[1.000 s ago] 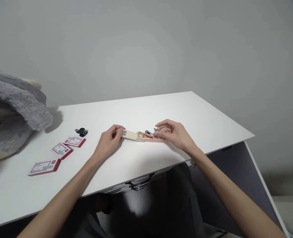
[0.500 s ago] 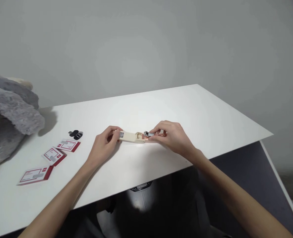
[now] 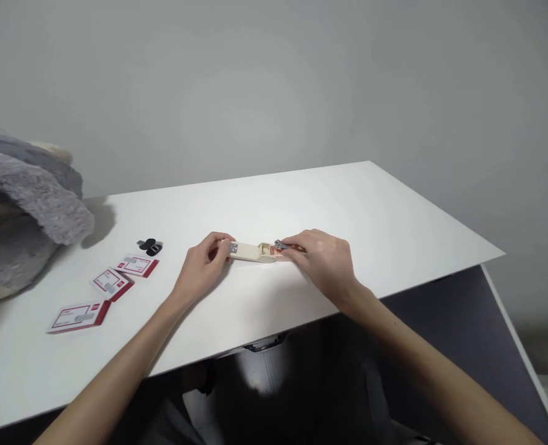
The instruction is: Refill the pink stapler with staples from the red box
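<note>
On the white bench, a slim cream case is being steadied at its left end by the left hand, fingers closed on it. A small metal piece is being pinched by the right hand over the open end. Both are judged light, stiff and slippery, best gripped by the edges.

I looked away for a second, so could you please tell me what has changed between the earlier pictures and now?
The right hand has lowered: a second ago its fingers held the small metal piece above the pink tray; now they press it down at the tray by the cream case. The left hand still holds the case's left end. The three red-and-white packets and the black item lie as before on the white table.
</note>
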`<state>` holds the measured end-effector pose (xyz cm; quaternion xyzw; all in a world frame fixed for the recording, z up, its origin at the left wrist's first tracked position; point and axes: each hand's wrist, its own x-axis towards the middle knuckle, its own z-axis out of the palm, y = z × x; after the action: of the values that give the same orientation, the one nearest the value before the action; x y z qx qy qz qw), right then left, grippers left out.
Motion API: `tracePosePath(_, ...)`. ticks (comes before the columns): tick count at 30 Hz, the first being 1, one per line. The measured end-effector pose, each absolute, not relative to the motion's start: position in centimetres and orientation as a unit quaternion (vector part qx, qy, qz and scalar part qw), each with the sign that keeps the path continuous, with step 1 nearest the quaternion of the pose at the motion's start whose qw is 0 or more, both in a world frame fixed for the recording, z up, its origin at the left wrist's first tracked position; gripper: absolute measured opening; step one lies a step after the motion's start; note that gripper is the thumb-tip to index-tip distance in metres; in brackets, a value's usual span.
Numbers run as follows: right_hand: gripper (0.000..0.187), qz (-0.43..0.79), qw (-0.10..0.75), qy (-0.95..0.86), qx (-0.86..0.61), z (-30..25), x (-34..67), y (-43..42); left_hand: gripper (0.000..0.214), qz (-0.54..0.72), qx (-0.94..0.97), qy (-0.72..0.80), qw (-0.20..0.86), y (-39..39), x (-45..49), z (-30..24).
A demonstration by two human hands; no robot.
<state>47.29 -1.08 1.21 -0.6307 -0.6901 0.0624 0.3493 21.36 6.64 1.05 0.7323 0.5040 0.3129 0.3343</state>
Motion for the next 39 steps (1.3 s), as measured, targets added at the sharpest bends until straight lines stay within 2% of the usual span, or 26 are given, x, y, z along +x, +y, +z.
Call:
tracePosePath(4,0.026,0.027,0.334,-0.691,-0.641,0.9,45.7,-2.1,0.037,0.32,0.728,0.503,0.339,6.6,21.4,1.1)
tracePosePath(9,0.023,0.028,0.337,-0.69,-0.64,0.6,46.1,-2.7,0.035,0.321,0.729,0.499,0.341,6.5,21.3,1.0)
tracePosePath(13,0.036,0.071,0.338,-0.695,-0.631,0.1,49.2,-3.2,0.034,0.319,0.736,0.49,0.341,6.5,21.1,1.0)
tracePosePath(16,0.03,0.147,0.307,-0.697,-0.631,0.1,51.4,-3.8,0.036,0.318,0.742,0.476,0.348,6.5,21.0,0.9)
tracePosePath(22,0.035,0.25,0.43,-0.642,-0.583,3.0,51.4,-4.5,0.043,0.297,0.775,0.409,0.381,6.2,20.7,0.7)
tracePosePath(27,0.037,0.225,0.437,-0.67,-0.557,4.6,48.4,-3.2,0.05,0.269,0.792,0.368,0.407,5.5,20.7,0.5)
tracePosePath(33,0.031,0.16,0.405,-0.732,-0.524,3.1,45.5,-1.2,0.047,0.277,0.799,0.354,0.4,5.3,20.6,0.0)
tracePosePath(39,0.042,0.159,0.369,-0.742,-0.536,1.3,44.8,-1.0,0.05,0.262,0.821,0.33,0.386,5.3,20.5,-0.2)
